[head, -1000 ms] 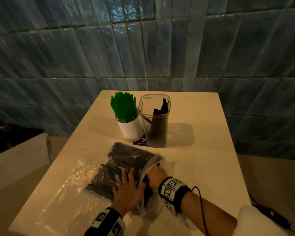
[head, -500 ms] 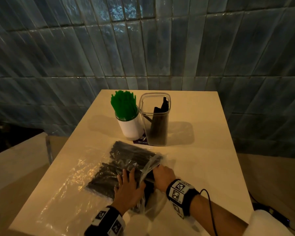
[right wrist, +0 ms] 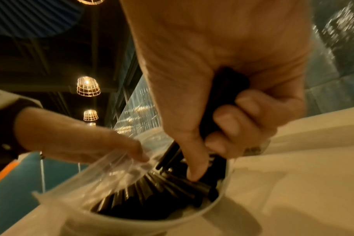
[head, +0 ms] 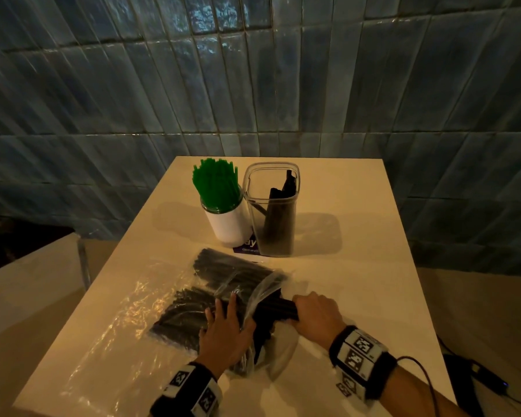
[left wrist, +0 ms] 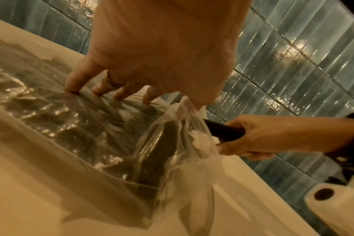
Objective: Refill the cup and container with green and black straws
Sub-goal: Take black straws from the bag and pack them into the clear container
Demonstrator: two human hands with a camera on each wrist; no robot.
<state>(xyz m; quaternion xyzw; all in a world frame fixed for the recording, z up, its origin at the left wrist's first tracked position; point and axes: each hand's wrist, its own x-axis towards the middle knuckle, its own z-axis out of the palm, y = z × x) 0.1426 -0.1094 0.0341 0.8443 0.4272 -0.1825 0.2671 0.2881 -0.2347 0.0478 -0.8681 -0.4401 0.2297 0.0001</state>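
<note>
A clear plastic bag of black straws lies on the near part of the table. My left hand presses flat on the bag with fingers spread. My right hand grips a bundle of black straws at the bag's open mouth, partly drawn out to the right. Behind stand a white cup packed with green straws and a clear square container holding a few black straws.
The cream table stands against a blue tiled wall. A purple card lies under the cup and container. A black cable and device lie off the table's right edge. A paper roll shows in the left wrist view.
My right hand has moved right and out of the bag's mouth, drawing a bundle of black straws with it. The left hand stays pressed on the bag.
</note>
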